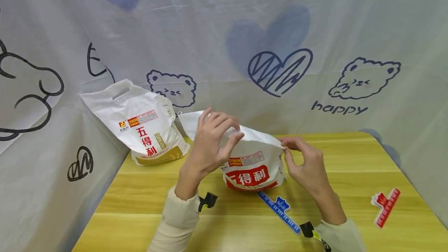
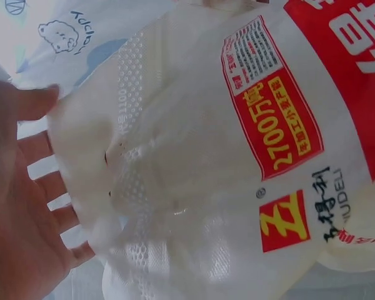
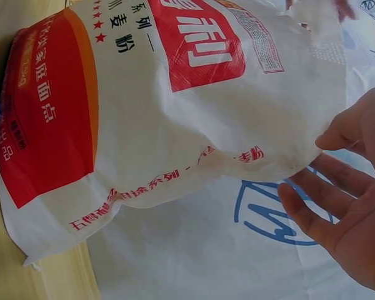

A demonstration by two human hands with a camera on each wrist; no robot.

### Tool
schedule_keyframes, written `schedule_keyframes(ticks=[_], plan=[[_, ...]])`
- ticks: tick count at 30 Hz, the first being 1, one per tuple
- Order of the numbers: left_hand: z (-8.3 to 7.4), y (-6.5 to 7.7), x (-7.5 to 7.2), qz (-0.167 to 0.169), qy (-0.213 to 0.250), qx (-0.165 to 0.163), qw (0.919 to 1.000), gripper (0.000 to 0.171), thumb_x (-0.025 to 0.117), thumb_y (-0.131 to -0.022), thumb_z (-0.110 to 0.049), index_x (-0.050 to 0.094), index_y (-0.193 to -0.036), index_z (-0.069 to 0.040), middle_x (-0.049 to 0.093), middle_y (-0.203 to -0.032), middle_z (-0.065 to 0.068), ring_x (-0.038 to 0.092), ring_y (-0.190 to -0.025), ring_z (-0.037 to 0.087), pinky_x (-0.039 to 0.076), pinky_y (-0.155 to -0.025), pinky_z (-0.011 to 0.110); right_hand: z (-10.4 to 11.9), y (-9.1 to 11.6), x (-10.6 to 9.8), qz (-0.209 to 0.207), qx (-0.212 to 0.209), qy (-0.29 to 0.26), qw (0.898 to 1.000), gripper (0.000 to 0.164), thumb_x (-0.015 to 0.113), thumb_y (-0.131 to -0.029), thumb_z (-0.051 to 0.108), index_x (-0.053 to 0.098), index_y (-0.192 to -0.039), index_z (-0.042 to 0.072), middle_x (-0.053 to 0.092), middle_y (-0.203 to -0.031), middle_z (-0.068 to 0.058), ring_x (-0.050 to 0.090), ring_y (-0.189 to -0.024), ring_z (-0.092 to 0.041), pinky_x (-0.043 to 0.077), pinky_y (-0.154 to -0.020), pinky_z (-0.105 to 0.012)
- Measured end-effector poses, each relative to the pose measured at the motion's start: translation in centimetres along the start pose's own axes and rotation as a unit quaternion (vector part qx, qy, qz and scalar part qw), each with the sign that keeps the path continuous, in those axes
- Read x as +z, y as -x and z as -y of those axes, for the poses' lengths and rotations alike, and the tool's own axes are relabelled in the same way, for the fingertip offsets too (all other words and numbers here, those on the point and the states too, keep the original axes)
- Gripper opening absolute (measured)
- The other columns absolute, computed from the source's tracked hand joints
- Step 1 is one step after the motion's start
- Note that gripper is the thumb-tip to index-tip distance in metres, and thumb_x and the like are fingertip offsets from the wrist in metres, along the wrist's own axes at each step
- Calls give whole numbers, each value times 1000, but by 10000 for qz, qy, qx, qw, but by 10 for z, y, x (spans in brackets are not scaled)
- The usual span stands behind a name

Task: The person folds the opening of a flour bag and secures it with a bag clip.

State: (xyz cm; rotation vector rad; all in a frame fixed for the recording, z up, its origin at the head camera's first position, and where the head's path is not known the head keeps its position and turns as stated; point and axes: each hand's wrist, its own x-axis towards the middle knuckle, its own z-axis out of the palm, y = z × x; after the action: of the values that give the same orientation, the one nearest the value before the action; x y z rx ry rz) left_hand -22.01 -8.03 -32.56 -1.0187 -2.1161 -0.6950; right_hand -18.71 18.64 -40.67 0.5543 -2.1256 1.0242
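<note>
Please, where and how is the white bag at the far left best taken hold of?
I would grip the top strip of the left white bag, coming from the front and above, hooking through the slot and closing over the edge. The bag stands with its top raised, tilted left; the slot faces forward and nothing covers it.

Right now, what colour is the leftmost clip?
The clip is blue and white, clearest in the head view.

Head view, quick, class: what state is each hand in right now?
Left hand: open, at the top of the red-labelled bag.
Right hand: closed, pinching that bag's top corner.
</note>
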Motion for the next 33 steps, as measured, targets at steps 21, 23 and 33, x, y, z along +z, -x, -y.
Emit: schedule_keyframes(ticks=[21, 23, 33], plan=[[31, 18, -19, -133, -335, -976, 9946, 52, 88, -78, -32, 71, -123, -11, 64, -118, 8, 54, -115, 30, 26, -115, 55, 0, 0, 4, 249, 281, -214, 9991, 25, 78, -90, 7, 71, -114, 5, 73, -112, -4, 69, -101, -20, 58, -85, -40], [33, 18, -20, -148, -268, -970, 9948, 50, 89, -78, -30, 71, -120, -9, 65, -113, 8, 54, -106, 29, 35, -105, 51, 1, 0, 4, 265, 353, -211, 9988, 28, 79, -89, 6, 70, -116, 4, 73, -112, -4, 69, -102, -20, 59, -84, -44], [34, 14, -21, -466, -5, -1266, 9909, 40, 94, -70, -24, 71, -99, -7, 70, -96, 5, 57, -89, 25, 39, -90, 46, 1, 0, 7, 161, 445, -117, 9988, 23, 78, -88, 2, 73, -111, 5, 69, -106, -1, 65, -98, -16, 49, -89, -14]])
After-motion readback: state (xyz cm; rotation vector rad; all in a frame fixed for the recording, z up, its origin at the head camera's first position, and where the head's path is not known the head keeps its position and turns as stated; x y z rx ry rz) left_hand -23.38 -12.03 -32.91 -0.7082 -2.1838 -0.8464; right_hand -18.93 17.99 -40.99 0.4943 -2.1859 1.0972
